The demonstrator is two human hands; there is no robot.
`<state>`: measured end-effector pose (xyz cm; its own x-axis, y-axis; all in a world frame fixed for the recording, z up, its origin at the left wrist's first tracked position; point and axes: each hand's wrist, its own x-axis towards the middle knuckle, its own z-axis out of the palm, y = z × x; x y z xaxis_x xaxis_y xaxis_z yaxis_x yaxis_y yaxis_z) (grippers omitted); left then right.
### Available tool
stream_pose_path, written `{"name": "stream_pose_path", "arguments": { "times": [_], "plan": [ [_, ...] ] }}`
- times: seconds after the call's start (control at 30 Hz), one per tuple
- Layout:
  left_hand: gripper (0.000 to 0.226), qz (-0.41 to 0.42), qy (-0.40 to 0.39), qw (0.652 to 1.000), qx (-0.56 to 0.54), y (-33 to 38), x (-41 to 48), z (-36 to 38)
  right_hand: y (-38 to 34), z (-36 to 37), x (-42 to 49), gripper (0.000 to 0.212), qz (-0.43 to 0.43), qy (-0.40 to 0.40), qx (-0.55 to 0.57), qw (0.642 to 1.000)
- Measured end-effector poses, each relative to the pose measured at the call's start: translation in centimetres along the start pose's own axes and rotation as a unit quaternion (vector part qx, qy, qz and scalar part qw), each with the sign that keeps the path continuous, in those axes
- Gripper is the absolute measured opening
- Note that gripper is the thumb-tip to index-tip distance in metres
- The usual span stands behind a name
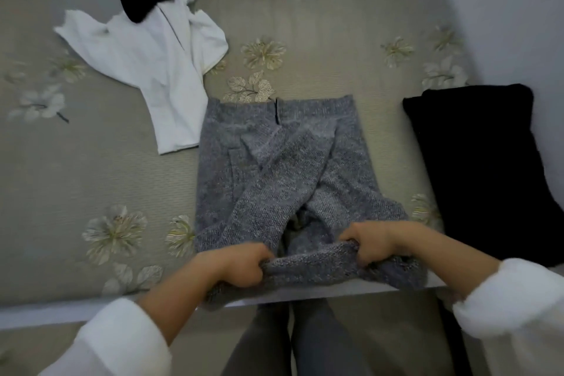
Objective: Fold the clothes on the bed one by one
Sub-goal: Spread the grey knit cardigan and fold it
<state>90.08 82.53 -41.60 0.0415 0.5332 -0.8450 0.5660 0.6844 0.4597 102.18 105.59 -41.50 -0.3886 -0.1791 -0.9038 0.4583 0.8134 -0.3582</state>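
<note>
Grey knit sweater (274, 168) lies flat mid-bed (91, 168), sleeves crossed over the body; coarse marled weave. Left hand (241, 265) and right hand (375, 243): each grip clenched on the bunched near hem at the bed's near edge. Step: body fold. Next, probably: lift hem evenly, carry it far toward the collar. White shirt (158, 70) crumpled far left; black folded garment (476, 168) right.

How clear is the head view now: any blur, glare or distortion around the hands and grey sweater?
Head view: dim, flat light, no glare; soft throughout, though the grey sweater knit reads; left hand and right hand, gripping its near edge, slightly smeared; white sleeves blurrier; wide-angle stretch at the corners; folded black garment shows no detail.
</note>
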Motion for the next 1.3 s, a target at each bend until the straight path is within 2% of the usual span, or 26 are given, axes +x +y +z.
{"name": "stream_pose_path", "arguments": {
  "times": [0.13, 0.23, 0.3, 0.4, 0.5, 0.67, 0.73, 0.77, 0.83, 0.93, 1.0, 1.07, 1.13, 1.17, 1.23, 1.3],
  "plan": [
    [0.047, -0.012, -0.131, 0.991, -0.002, 1.2, -0.7, -0.3, -0.3, -0.3, -0.5, 0.041, 0.023, -0.131, -0.027, 0.991],
    [0.041, -0.027, -0.181, 0.983, -0.015, 0.9, -0.6, -2.4, -0.4, -1.8, -0.3, 0.037, 0.020, -0.120, -0.037, 0.992],
    [0.033, -0.033, -0.146, 0.989, -0.010, 0.1, -0.4, -5.0, -0.8, -3.9, -0.1, 0.038, 0.018, -0.068, -0.051, 0.996],
    [0.038, -0.057, -0.058, 0.997, 0.003, -1.4, 0.4, -10.2, -1.5, -8.5, 0.7, 0.033, 0.026, 0.022, -0.097, 0.995],
    [0.036, -0.083, -0.014, 0.996, 0.011, -2.6, 1.7, -14.8, -1.6, -13.2, 2.4, 0.035, 0.042, 0.086, -0.122, 0.988],
    [0.030, -0.095, 0.050, 0.994, -0.015, -5.0, 4.4, -20.4, -1.1, -19.3, 6.7, 0.038, 0.048, 0.133, -0.143, 0.980],
    [0.024, -0.103, 0.067, 0.992, -0.022, -6.3, 5.8, -22.0, -0.7, -21.2, 8.6, 0.022, 0.044, 0.136, -0.162, 0.976],
    [0.027, -0.112, 0.070, 0.991, -0.017, -6.9, 6.6, -22.6, -0.6, -22.0, 9.5, 0.013, 0.042, 0.139, -0.171, 0.975],
    [0.040, -0.133, 0.090, 0.987, -0.003, -8.2, 8.3, -23.8, -0.2, -23.3, 11.4, 0.016, 0.044, 0.150, -0.176, 0.972],
    [0.033, -0.142, 0.185, 0.972, 0.024, -9.8, 10.5, -25.1, 0.8, -24.4, 13.8, 0.015, 0.048, 0.206, -0.183, 0.960],
    [0.026, -0.156, 0.270, 0.950, 0.033, -10.9, 11.8, -24.8, 2.0, -24.1, 15.2, 0.018, 0.047, 0.277, -0.187, 0.941],
    [0.030, -0.169, 0.390, 0.904, 0.035, -11.9, 13.1, -23.0, 3.8, -22.4, 16.3, 0.027, 0.044, 0.366, -0.169, 0.914],
    [0.037, -0.153, 0.506, 0.848, 0.026, -12.1, 13.9, -19.7, 5.2, -19.6, 17.0, 0.039, 0.049, 0.466, -0.082, 0.880],
    [0.040, -0.137, 0.533, 0.835, 0.016, -11.7, 14.1, -17.7, 5.7, -17.9, 17.0, 0.046, 0.051, 0.500, -0.024, 0.864],
    [0.049, -0.092, 0.510, 0.855, -0.003, -10.2, 14.0, -13.7, 6.0, -14.3, 16.7, 0.061, 0.056, 0.512, 0.049, 0.856],
    [0.054, -0.068, 0.445, 0.893, -0.003, -8.5, 14.2, -10.0, 5.9, -11.0, 16.5, 0.065, 0.051, 0.486, 0.051, 0.871]
  ]
}}
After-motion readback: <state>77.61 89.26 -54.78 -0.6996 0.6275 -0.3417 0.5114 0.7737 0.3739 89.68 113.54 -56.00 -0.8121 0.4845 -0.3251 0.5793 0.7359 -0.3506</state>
